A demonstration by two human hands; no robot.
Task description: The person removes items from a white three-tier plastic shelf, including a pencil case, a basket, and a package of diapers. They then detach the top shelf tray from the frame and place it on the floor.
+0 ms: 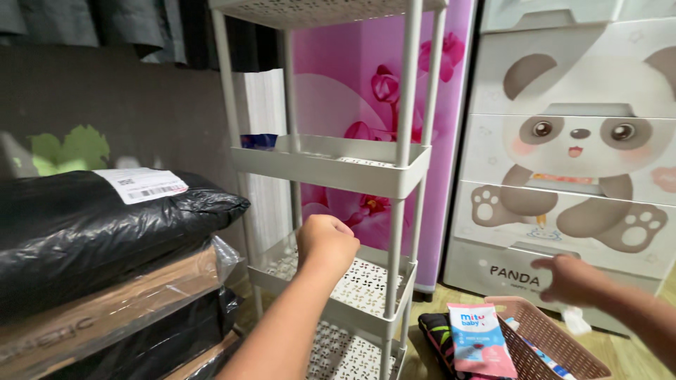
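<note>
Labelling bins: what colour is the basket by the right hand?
Dusty pink weave basket, lower right of the head view.

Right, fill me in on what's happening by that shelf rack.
A person stands over a grey tiered shelf rack. Their left hand, closed in a fist, is at the rack's lower tier; whether it grips anything cannot be told. Their right hand reaches over a pink woven basket, holding nothing. A pink pack of wipes leans at the basket's edge.

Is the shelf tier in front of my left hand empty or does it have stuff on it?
Empty, as far as shown. The patterned shelf tier beside the left hand shows only its bare perforated surface; the fist hides one small corner.
</note>
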